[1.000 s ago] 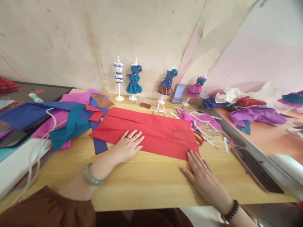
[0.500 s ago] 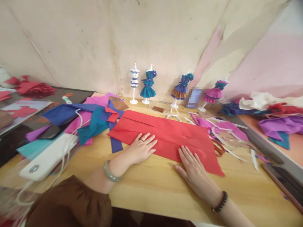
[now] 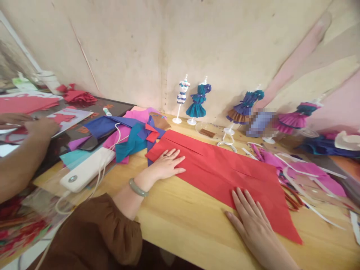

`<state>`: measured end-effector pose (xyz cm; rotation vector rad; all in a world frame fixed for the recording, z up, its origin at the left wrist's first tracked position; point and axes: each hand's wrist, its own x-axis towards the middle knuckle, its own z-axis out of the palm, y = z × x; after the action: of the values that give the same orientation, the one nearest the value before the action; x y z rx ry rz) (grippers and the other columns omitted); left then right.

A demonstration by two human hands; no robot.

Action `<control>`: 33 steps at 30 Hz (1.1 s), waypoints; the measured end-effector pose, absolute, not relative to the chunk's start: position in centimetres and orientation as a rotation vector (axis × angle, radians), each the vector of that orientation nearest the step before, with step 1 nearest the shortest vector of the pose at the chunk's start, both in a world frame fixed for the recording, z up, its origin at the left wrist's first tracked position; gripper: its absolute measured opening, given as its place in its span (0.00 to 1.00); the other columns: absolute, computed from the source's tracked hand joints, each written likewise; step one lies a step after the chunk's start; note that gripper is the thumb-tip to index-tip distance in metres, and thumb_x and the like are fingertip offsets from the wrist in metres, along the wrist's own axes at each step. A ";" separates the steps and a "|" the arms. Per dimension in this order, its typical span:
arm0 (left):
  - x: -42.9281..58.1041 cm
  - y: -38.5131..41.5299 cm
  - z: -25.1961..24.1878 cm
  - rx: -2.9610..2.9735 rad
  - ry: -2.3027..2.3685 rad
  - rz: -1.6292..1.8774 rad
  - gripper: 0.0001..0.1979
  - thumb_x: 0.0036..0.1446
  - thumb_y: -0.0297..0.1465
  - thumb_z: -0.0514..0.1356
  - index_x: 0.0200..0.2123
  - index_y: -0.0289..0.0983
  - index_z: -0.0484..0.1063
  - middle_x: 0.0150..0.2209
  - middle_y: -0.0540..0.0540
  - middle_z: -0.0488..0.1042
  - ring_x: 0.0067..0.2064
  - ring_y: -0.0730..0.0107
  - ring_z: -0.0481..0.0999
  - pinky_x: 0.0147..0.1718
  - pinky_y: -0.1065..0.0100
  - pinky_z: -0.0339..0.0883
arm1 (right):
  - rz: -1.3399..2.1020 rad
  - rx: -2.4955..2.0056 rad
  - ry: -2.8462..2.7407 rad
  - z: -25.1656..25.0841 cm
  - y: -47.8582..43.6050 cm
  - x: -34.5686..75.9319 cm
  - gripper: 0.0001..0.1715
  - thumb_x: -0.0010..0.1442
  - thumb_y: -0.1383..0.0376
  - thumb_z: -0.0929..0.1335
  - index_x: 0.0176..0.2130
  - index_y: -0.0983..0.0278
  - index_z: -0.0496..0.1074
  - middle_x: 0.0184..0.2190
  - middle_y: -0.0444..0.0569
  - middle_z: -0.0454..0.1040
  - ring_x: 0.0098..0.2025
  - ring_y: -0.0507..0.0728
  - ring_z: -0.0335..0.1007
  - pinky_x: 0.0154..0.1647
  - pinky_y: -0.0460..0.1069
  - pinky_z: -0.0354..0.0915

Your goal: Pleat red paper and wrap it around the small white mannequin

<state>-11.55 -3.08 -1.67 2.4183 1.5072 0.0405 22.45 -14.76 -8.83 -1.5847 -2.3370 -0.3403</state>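
A large red paper sheet [image 3: 225,170] with fold creases lies flat on the wooden table [image 3: 182,221]. My left hand [image 3: 165,165] rests flat on the sheet's left end, fingers spread, a ring on one finger and a pale green bangle at the wrist. My right hand [image 3: 253,221] lies flat on the sheet's near edge further right, fingers stretched out. Neither hand holds anything.
Several small mannequins in paper dresses [image 3: 197,101] stand along the wall. Coloured paper sheets [image 3: 123,135] pile up at the left beside a white device with a cord [image 3: 84,172]. Paper scraps [image 3: 298,168] and red scissors [image 3: 292,197] lie at right. Another person's arm [image 3: 19,153] is at far left.
The view has swung left, bringing another person's arm into sight. My right hand has slid rightwards along the sheet's near edge. My left hand stays flat on the left end.
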 end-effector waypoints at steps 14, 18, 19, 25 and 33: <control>-13.3 -2.6 -0.5 2.240 1.980 0.059 0.40 0.62 0.54 0.48 0.69 0.35 0.49 0.71 0.35 0.40 0.72 0.46 0.34 0.66 0.46 0.37 | -0.355 -1.560 -2.328 -8.0 -14.9 21.8 0.41 0.68 0.47 0.53 0.70 0.66 0.46 0.67 0.59 0.56 0.69 0.69 0.48 0.64 0.69 0.54; -10.7 -3.5 -0.8 2.693 1.543 0.292 0.34 0.66 0.50 0.44 0.68 0.36 0.53 0.70 0.40 0.48 0.72 0.56 0.41 0.68 0.52 0.36 | -0.293 -1.636 -2.325 -7.0 -14.9 21.2 0.40 0.68 0.45 0.54 0.67 0.67 0.55 0.67 0.59 0.56 0.70 0.68 0.48 0.65 0.68 0.54; -9.8 -3.9 -0.9 2.743 1.378 0.283 0.35 0.65 0.52 0.43 0.68 0.38 0.53 0.70 0.42 0.49 0.72 0.58 0.42 0.68 0.54 0.38 | -0.273 -1.656 -2.323 -6.8 -14.9 21.1 0.41 0.68 0.45 0.54 0.67 0.68 0.56 0.67 0.58 0.55 0.70 0.68 0.47 0.65 0.67 0.54; -7.1 -5.6 -1.6 2.772 1.095 0.006 0.40 0.60 0.60 0.42 0.67 0.45 0.54 0.70 0.44 0.48 0.71 0.55 0.46 0.67 0.52 0.38 | -0.125 -1.748 -2.297 -5.6 -14.8 20.5 0.40 0.68 0.45 0.56 0.68 0.67 0.55 0.69 0.59 0.50 0.71 0.67 0.41 0.67 0.67 0.51; -7.5 -5.1 -1.9 2.804 1.085 0.045 0.39 0.60 0.59 0.42 0.67 0.45 0.54 0.70 0.44 0.47 0.71 0.54 0.48 0.66 0.52 0.40 | 0.079 -1.747 -2.398 -3.7 -14.1 18.3 0.40 0.68 0.45 0.55 0.68 0.65 0.53 0.70 0.56 0.49 0.72 0.64 0.38 0.68 0.67 0.46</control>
<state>-7.46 -5.07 -1.94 2.8044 1.0849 0.0448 18.35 -14.11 -3.65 -1.7467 -2.3977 0.0791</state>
